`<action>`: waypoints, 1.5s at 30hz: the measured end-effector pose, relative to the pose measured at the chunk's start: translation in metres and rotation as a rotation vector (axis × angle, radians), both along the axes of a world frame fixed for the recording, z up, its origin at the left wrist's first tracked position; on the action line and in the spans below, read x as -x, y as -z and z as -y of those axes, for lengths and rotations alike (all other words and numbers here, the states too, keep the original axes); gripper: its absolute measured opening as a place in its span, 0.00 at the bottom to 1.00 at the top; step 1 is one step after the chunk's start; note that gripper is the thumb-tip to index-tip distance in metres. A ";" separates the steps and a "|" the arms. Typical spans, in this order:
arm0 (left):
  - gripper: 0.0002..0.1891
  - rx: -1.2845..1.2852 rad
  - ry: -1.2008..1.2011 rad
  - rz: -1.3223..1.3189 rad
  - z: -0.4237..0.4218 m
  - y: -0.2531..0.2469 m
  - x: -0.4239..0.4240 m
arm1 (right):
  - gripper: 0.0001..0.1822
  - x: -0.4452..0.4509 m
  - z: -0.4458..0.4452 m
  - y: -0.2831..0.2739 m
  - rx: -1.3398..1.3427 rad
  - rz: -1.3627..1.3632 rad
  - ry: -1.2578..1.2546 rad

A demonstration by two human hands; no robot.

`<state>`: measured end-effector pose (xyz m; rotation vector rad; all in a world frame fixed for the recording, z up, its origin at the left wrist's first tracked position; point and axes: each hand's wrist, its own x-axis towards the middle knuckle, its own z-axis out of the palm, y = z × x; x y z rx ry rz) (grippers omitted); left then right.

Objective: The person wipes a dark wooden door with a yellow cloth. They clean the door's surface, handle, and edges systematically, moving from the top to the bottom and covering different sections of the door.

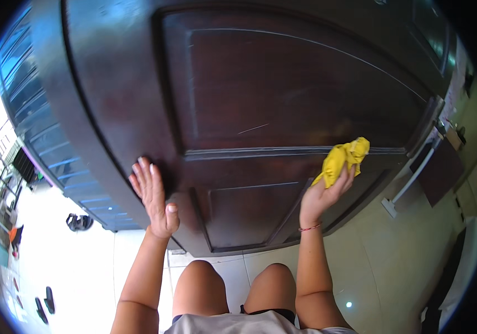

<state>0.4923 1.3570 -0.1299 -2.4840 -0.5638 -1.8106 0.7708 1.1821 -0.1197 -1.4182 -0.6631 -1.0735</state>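
A dark brown panelled wooden door (296, 92) fills the view before me, with light lines along its mouldings and a pale scratch on the large panel. My right hand (326, 194) is closed around a crumpled yellow cloth (340, 160), which lies against the rail moulding on the right, between the large panel and the lower one. Flat against the door's left stile is my left hand (155, 196), its fingers pointing up, its thumb apart and nothing in it.
Left of the door stands a ribbed bluish panel (65, 137). On the tiled floor (134, 267) are a black object (79, 222) and a pair of dark slippers (44, 304). A pale pole with a flat foot (411, 179) leans at right, near a dark brown board (438, 171).
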 end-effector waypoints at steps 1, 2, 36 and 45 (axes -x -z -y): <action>0.42 0.003 0.046 0.019 0.001 -0.002 0.003 | 0.21 0.020 -0.009 0.002 0.082 0.064 0.012; 0.42 0.058 0.139 0.046 0.000 -0.002 0.008 | 0.21 0.044 -0.021 0.003 0.220 0.188 0.007; 0.46 -0.191 -0.451 0.015 0.018 0.008 -0.044 | 0.30 -0.117 0.101 -0.038 0.043 -0.043 0.177; 0.44 -0.247 -0.517 -0.014 0.015 0.007 -0.042 | 0.17 0.013 0.017 -0.068 0.408 0.572 -0.316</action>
